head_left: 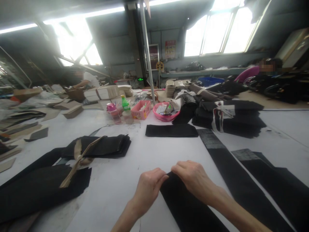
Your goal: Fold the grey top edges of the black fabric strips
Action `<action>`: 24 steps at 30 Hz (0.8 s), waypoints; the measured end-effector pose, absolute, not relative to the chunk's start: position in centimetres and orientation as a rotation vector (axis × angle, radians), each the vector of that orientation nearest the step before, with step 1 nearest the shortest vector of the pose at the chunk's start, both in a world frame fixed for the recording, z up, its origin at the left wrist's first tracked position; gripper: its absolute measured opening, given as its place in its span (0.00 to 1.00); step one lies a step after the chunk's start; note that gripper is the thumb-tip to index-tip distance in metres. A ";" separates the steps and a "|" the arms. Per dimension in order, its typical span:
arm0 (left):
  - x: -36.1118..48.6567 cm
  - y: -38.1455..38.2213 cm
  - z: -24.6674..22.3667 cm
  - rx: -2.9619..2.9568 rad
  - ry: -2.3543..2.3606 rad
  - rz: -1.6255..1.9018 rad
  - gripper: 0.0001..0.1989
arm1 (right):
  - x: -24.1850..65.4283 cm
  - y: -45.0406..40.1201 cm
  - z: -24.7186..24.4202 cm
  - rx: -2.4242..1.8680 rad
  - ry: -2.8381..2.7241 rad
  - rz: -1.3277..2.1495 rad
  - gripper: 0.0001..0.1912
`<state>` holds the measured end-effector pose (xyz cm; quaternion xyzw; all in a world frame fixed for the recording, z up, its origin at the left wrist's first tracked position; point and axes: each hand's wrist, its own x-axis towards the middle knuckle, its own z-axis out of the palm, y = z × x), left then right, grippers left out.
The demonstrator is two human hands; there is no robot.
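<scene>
A long black strip [185, 206] runs from the bottom edge up to both hands over the white table. My left hand [151, 183] pinches the far left corner of this strip between thumb and fingers. At the strip's far right corner, my right hand [190, 175] has its fingers closed on the edge, thumb hidden. Beyond the hands lies a short black piece [171, 130]. To the right, another long black strip [224, 161] with a greyish end stretches toward the bottom right, and more black strips [267, 174] lie beside it.
Tied black bundles lie at left [96, 146] and back right [241, 117]. A pink basket [166, 118], a pink box [141, 111] and a green bottle [125, 103] stand at the back. One person [89, 80] is far left, another [249, 73] far right.
</scene>
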<state>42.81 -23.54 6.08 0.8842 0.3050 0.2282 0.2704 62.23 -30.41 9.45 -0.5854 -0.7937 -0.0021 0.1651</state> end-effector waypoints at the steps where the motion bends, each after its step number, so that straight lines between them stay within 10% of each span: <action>1: 42.5 -23.5 6.1 2.368 0.814 0.610 0.16 | 62.6 -30.5 9.3 -1.685 -2.248 -0.006 0.09; 24: 40.9 -24.0 5.1 2.086 0.902 0.597 0.16 | 61.1 -28.7 5.9 -1.358 -1.301 1.005 0.11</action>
